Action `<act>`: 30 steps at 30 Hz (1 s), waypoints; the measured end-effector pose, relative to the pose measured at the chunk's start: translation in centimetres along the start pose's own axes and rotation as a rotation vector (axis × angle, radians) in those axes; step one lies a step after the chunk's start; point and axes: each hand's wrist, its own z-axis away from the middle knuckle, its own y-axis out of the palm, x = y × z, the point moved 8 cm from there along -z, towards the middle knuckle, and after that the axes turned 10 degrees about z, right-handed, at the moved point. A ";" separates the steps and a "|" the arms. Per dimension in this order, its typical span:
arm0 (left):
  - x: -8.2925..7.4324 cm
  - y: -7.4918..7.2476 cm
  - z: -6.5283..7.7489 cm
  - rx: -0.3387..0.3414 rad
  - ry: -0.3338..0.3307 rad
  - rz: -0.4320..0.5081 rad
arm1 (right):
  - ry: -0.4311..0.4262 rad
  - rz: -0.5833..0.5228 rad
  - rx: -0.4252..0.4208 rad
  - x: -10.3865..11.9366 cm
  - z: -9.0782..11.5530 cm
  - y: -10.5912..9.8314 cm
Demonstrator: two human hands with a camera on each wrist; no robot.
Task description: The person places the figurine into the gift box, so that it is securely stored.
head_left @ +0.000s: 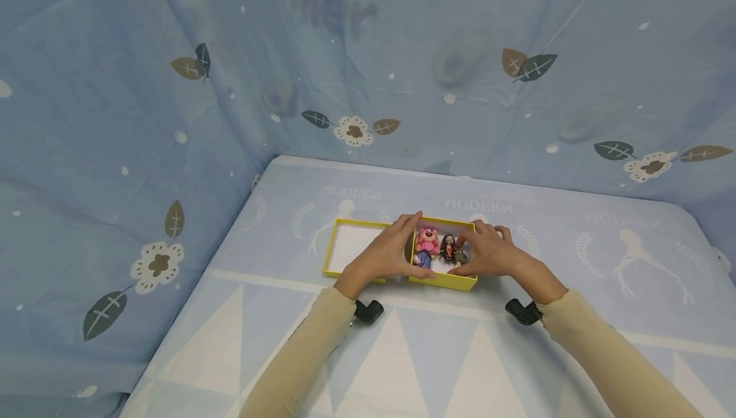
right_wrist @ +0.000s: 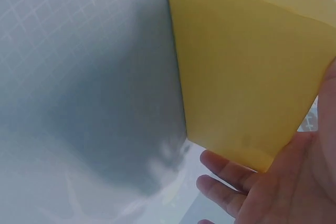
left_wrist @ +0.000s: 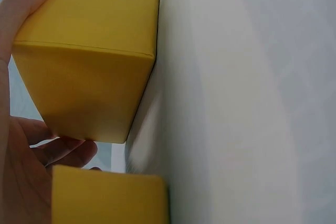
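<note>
A yellow box [head_left: 444, 280] with a white inside holds several toy figurines. Among them are a pink bear figurine [head_left: 428, 240], a blue-and-purple figurine [head_left: 423, 259] and a black-haired figurine [head_left: 448, 248] in dark and red clothes. My left hand [head_left: 391, 248] grips the box's left end, thumb along the near rim and fingers at the far side. At the right end, my right hand [head_left: 491, 253] reaches over the wall, its index finger and thumb closing about a small greyish figurine [head_left: 460, 256]. Its other fingers [right_wrist: 228, 174] lie outside, behind the box.
A shallow yellow-edged lid [head_left: 352, 245] with a white inside lies just left of the box, partly behind the left hand. Patterned cloth covers the table [head_left: 287, 226]. A blue flowered curtain [head_left: 368, 73] hangs behind and to the left.
</note>
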 end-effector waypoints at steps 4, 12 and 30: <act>0.0 0.0 0.0 -0.001 0.002 0.003 | 0.002 0.009 -0.009 0.0 0.1 -0.2; -0.1 -0.1 0.0 0.001 -0.001 0.007 | 0.007 0.030 -0.013 0.0 0.2 -0.3; 0.0 0.0 0.0 0.006 -0.001 0.014 | -0.012 0.026 -0.045 -0.2 0.1 0.0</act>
